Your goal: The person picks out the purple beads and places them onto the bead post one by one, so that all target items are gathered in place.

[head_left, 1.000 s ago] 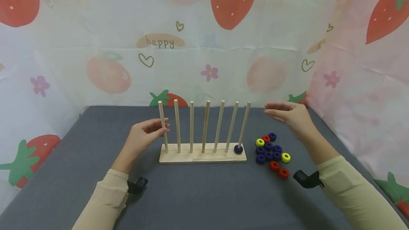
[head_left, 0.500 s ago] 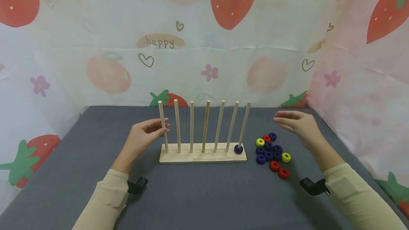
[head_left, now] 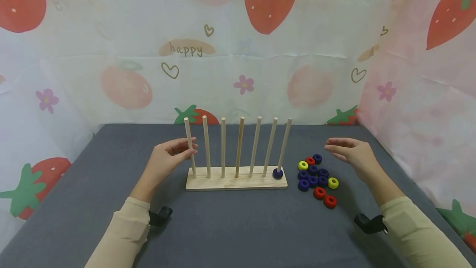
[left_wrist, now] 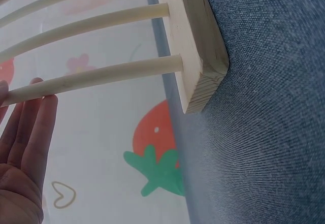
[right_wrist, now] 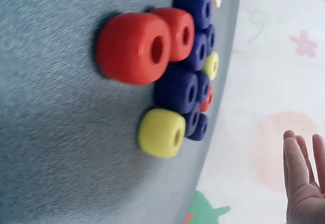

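A wooden peg rack stands on the table, its row of upright pegs rising from a flat base. My left hand pinches the leftmost peg, thumb on one side and fingers on the other. One dark blue bead sits at the foot of the rightmost peg. To the right of the rack lies a loose group of beads: several blue beads, red beads and two yellow beads. My right hand hovers beyond and right of this group, fingers extended, holding nothing.
A grey cloth covers the table. Behind it and at both sides hang pale curtains printed with strawberries. Black camera straps are on both wrists.
My right hand has moved right and lower, away from the rack, past the beads. The left hand keeps its place on the peg, and the beads lie as before.
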`<state>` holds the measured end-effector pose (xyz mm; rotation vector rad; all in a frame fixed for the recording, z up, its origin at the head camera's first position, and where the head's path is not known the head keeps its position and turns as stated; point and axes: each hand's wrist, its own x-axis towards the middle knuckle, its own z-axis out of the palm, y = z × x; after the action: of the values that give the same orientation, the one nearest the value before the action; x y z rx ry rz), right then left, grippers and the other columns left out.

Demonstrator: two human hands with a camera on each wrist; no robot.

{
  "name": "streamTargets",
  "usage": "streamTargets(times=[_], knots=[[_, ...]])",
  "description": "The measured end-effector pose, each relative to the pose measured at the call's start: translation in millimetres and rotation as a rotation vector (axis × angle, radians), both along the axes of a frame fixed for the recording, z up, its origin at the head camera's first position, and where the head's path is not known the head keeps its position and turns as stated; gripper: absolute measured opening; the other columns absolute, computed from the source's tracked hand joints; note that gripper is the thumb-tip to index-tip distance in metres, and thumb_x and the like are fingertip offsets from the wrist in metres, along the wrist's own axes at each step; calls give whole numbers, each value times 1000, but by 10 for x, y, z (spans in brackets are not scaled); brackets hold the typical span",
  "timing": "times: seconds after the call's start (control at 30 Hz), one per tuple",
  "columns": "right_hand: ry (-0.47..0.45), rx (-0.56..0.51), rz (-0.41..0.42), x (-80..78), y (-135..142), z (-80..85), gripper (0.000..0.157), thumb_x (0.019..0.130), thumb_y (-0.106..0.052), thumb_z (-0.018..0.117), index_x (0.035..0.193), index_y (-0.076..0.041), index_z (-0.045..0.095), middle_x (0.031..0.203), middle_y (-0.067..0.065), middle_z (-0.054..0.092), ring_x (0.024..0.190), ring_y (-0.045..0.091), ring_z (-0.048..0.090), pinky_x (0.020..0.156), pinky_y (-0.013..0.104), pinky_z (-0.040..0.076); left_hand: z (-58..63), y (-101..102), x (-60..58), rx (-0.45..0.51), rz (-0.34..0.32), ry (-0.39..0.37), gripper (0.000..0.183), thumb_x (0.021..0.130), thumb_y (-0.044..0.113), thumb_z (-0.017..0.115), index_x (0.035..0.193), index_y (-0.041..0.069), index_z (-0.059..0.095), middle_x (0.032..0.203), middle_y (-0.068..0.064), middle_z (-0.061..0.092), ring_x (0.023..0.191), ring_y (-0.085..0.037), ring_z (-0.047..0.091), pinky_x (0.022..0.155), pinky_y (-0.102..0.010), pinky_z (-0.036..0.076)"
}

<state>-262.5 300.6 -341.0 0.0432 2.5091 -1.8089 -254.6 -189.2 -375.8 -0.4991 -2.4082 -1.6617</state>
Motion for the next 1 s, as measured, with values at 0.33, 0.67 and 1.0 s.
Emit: streamTargets(times=[0.33,0.67,1.0], knots=[[-52,47,22,-32,146,-178,54,88,-36,77,130,-6,62,96,-27,68,92,-10,66,86,13,57,-9,-14,-3,5,-1,16,39,95,15,69,130,2,65,117,-22,71,93,4,69,82,-20,61],[-68,192,69,-38,249,-377,69,90,-39,74,140,3,53,116,-13,70,94,-11,64,92,18,57,0,-9,-2,17,3,5,38,94,15,70,130,2,65,116,-21,72,95,-1,71,83,-24,62],[-118,164,92,-49,242,-486,67,90,-32,76,139,7,53,131,9,67,93,-8,66,89,20,58,21,3,24,23,-7,-17,39,95,15,68,131,2,64,119,-23,70,96,-1,71,85,-23,61]])
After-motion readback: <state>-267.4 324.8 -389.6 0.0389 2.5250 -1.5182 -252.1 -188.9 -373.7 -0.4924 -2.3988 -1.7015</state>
